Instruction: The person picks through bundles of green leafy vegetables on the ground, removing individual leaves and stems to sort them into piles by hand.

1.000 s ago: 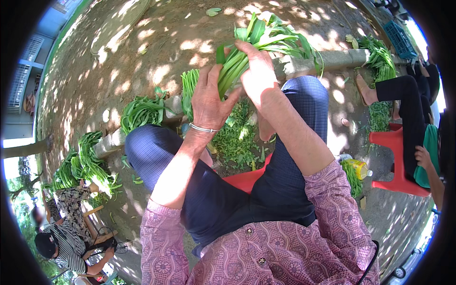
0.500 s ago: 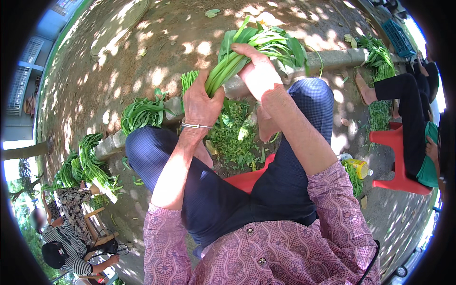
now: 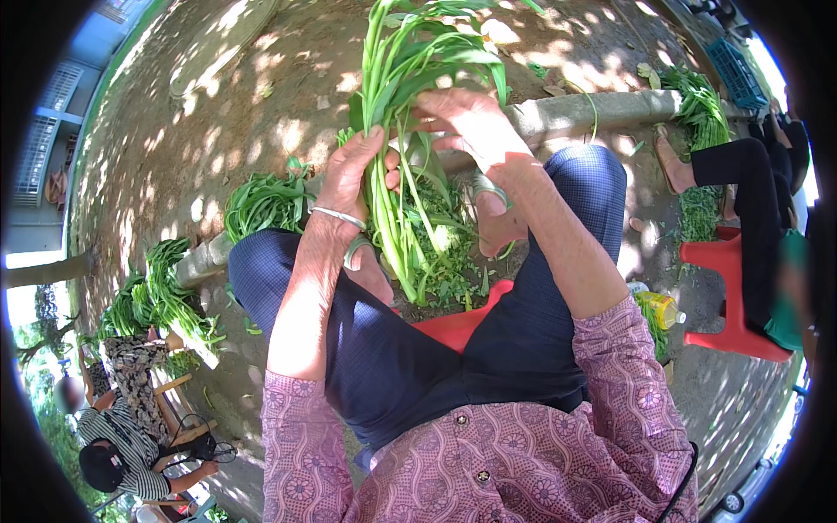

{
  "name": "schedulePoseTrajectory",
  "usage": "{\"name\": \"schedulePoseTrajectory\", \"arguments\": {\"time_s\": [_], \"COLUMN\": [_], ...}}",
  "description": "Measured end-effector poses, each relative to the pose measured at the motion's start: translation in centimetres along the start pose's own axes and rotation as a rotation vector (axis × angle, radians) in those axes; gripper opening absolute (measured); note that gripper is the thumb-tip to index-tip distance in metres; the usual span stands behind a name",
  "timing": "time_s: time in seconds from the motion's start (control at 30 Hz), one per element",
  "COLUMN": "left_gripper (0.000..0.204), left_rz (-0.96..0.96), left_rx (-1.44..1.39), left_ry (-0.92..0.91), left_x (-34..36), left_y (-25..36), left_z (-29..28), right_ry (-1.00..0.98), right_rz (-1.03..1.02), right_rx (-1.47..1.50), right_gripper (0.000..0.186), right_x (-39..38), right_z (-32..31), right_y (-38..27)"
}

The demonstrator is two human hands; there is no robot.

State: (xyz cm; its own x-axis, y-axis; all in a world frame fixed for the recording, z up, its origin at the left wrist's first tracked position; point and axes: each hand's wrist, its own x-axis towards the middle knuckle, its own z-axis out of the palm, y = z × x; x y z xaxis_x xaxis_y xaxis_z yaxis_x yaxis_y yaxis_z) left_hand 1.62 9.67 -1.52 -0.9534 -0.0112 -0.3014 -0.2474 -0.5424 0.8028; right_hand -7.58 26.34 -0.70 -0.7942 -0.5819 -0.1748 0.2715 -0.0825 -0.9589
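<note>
A bunch of long-stemmed leafy greens (image 3: 381, 96) stands nearly upright between my knees, its leaves at the far end and its pale stem ends hanging toward me. My left hand (image 3: 349, 173), with a bangle on the wrist, is closed around the stems. Beside the leaves, my right hand (image 3: 471, 122) has its fingers apart and touches the right side of the bunch. Loose cut leaves and trimmings (image 3: 449, 231) lie on the ground between my feet, partly hidden by the hanging stems.
A low stone kerb (image 3: 558, 118) crosses beyond my feet. Piles of greens lie at the left (image 3: 266, 205), farther left (image 3: 170, 288) and far right (image 3: 702, 109). A yellow bottle (image 3: 663, 311) and a red stool (image 3: 728, 288) with a seated person are at right. Other people sit at lower left.
The bunch has turned from slanting right to nearly upright, with its stems now hanging down. My right hand has loosened from its grip and moved slightly lower; my left hand keeps its hold.
</note>
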Motion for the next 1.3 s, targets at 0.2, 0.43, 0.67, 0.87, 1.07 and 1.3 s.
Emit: {"name": "schedulePoseTrajectory", "arguments": {"time_s": [0.2,0.43,0.67,0.87,1.07,1.3], "left_gripper": [0.029,0.030,0.030,0.032,0.028,0.021], "left_rz": [0.014,0.015,0.014,0.064,0.033,0.078], "left_rx": [-0.030,0.005,0.044,0.103,-0.053,0.066], "left_ry": [0.020,0.038,0.089,0.118,0.050,-0.013], "left_x": [0.3,0.3,0.7,1.1,1.6,0.9], "left_y": [-0.3,-0.2,-0.6,-1.3,-1.2,-0.5], "left_z": [-0.1,0.1,-0.3,-0.2,-0.1,0.1], "right_ry": [-0.056,0.007,-0.027,0.017,0.060,0.012], "right_rz": [0.079,0.041,-0.070,-0.101,-0.157,-0.138], "right_rx": [-0.226,-0.198,-0.119,-0.214,-0.251,-0.146], "right_gripper": [0.036,0.029,0.026,0.023,0.021,0.020], "right_x": [-0.7,-0.2,-0.1,-0.3,-0.3,-0.9], "right_z": [1.2,1.2,1.3,1.3,1.6,1.8], "right_y": [0.0,0.4,0.8,0.4,0.7,0.1]}}
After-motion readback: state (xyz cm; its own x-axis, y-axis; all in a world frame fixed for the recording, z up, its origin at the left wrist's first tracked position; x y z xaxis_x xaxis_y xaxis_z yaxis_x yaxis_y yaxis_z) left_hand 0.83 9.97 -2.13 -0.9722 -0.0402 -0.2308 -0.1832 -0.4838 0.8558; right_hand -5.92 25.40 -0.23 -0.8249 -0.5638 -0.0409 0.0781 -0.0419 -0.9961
